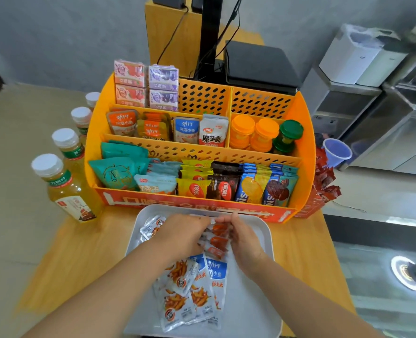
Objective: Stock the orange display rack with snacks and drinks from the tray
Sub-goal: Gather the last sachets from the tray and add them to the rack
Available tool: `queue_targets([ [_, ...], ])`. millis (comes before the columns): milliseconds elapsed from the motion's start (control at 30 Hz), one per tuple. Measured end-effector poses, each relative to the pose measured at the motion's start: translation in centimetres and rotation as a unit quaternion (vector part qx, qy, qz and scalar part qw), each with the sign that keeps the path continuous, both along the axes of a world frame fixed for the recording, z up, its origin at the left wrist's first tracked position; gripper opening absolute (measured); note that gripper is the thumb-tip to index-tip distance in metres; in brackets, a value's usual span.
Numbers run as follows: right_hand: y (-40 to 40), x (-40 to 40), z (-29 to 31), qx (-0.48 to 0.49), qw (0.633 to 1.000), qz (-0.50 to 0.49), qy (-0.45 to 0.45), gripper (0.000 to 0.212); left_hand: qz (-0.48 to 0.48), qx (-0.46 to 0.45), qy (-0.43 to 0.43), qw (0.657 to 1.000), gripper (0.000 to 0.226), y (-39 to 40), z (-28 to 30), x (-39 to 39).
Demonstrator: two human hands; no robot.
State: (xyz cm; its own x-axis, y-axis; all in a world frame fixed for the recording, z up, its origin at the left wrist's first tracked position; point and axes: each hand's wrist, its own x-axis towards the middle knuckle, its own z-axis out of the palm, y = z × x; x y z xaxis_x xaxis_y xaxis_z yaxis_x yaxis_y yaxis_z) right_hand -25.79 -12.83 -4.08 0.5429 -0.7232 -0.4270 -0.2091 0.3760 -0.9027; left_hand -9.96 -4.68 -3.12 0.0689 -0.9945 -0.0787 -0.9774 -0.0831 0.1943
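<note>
The orange display rack (302, 152) stands on the wooden table, its tiers filled with snack packets, drink cartons and small jars. In front of it lies a white tray (263, 311). Both hands work over the tray's far end: my left hand (180, 236) and my right hand (242, 237) together pinch a bunch of small silver packets with orange-red prints (218, 240). More small packets (150, 226) lie left of my left hand. Several silver and blue fish-snack packets (192, 291) lie in the tray's middle, between my forearms.
Several tea bottles (65, 189) stand in a row left of the rack. A blue plastic cup (335, 152) and red sachets (326, 181) sit to its right. Behind the rack are a black scale (260, 64) and cables. Steel appliances line the right side.
</note>
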Motion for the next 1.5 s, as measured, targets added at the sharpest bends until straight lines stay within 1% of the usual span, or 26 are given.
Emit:
queue_targets([
  [67,-0.4,-0.4,0.2,-0.041,0.997,0.058,0.003,0.040,0.007,-0.008,0.019,1.000,0.042,0.1,-0.1,0.1],
  [133,-0.8,-0.6,1.0,-0.052,0.992,0.117,-0.002,0.046,0.025,-0.009,0.056,0.998,0.036,0.5,0.1,0.4],
  [233,-1.5,-0.1,2.9,-0.058,0.980,0.188,-0.020,0.056,0.060,-0.012,0.101,0.993,0.041,1.1,0.7,1.3],
  [267,-1.6,0.2,3.6,-0.073,0.975,0.211,-0.018,0.060,0.074,-0.016,0.112,0.991,0.041,1.3,0.9,1.7],
  [333,-1.9,1.3,4.8,-0.134,0.960,0.246,0.000,0.067,0.105,-0.027,0.127,0.986,0.038,1.5,1.9,2.8],
  [400,-2.1,2.6,5.8,-0.160,0.956,0.247,0.010,0.069,0.111,-0.034,0.127,0.985,0.038,1.6,3.4,4.1],
  [433,-2.3,3.7,6.4,-0.152,0.959,0.237,0.001,0.069,0.113,-0.040,0.132,0.984,0.038,1.6,4.3,5.0],
  [500,-2.6,5.4,7.7,-0.125,0.967,0.217,-0.044,0.070,0.134,-0.051,0.158,0.977,0.038,1.5,6.2,6.8],
  [633,-2.7,9.8,9.7,-0.093,0.973,0.171,-0.126,0.075,0.206,-0.086,0.258,0.940,0.050,1.4,9.9,10.4],
  [700,-2.4,12.4,10.5,-0.110,0.974,0.155,-0.126,0.075,0.209,-0.109,0.263,0.936,0.055,1.2,11.4,12.1],
  [767,-2.4,15.1,11.6,-0.137,0.973,0.131,-0.128,0.070,0.200,-0.143,0.250,0.936,0.055,0.7,12.8,14.4],
  [833,-3.0,17.7,13.2,-0.169,0.969,0.113,-0.138,0.059,0.195,-0.177,0.213,0.941,0.057,0.0,14.3,16.7],
  [900,-3.8,20.5,15.0,-0.216,0.960,0.099,-0.148,0.051,0.198,-0.204,0.181,0.942,0.063,-1.1,15.7,19.5],
  [967,-4.6,23.2,16.7,-0.277,0.946,0.081,-0.145,0.050,0.196,-0.215,0.184,0.939,0.071,-2.4,16.9,22.1],
  [1000,-5.0,24.6,17.2,-0.308,0.939,0.077,-0.132,0.051,0.187,-0.219,0.167,0.943,0.073,-3.1,17.4,23.3],
  [1033,-5.2,25.7,17.6,-0.333,0.932,0.078,-0.118,0.052,0.177,-0.225,0.118,0.951,0.072,-3.5,17.6,24.3],
  [1100,-5.7,27.5,17.5,-0.365,0.923,0.088,-0.089,0.054,0.164,-0.228,0.001,0.960,0.062,-4.0,17.6,26.0],
  [1167,-6.1,28.4,16.9,-0.397,0.911,0.103,-0.048,0.057,0.159,-0.209,-0.050,0.964,0.063,-4.0,16.9,27.0],
  [1333,-6.5,28.6,14.9,-0.452,0.877,0.156,0.045,0.063,0.121,-0.152,-0.080,0.978,0.088,-3.6,14.6,28.2],
  [1367,-6.5,28.7,14.5,-0.459,0.870,0.167,0.058,0.064,0.111,-0.145,-0.086,0.979,0.088,-3.4,14.4,28.5],
  [1433,-6.4,28.9,14.0,-0.493,0.846,0.183,0.085,0.065,0.086,-0.147,-0.097,0.981,0.081,-3.0,14.0,29.0],
  [1500,-6.2,29.2,13.5,-0.549,0.804,0.190,0.125,0.065,0.068,-0.153,-0.103,0.980,0.078,-2.6,13.9,29.6],
])
